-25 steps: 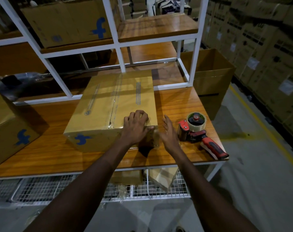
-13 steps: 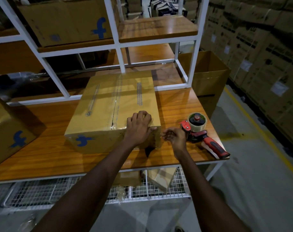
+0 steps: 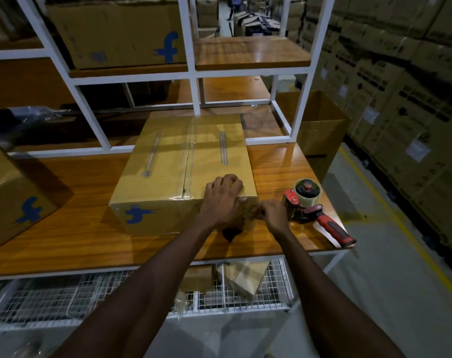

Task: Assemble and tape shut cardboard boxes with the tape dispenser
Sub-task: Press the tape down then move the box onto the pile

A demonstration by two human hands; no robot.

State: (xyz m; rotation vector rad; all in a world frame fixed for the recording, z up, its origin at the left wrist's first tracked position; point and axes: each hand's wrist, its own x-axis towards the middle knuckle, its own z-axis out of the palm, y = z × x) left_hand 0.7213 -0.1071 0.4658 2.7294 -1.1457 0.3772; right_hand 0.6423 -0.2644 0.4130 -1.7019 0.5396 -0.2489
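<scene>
Head view: both bare forearms reach forward from the bottom edge to the near right corner of the box. The box lies flat on the table, flaps closed, with clear tape along the centre seam and a glossy patch on its near right face.

The left hand sits palm down on that corner. Its knuckles are raised, the fingers bent onto the top panel, and the thumb reaches over the front edge, so the hand clamps the corner.

The right hand is just beside it, lower, against the box's right front corner. Its wrist is bent and the fingertips bunch toward the thumb. Whether they pinch tape there or nothing cannot be told.

The dispenser rests on the table just right of the right hand, untouched, roll toward the rack and red handle pointing at the table's near right corner.

A second box sits at the table's left end. An open carton stands on the floor beyond the right end.
</scene>
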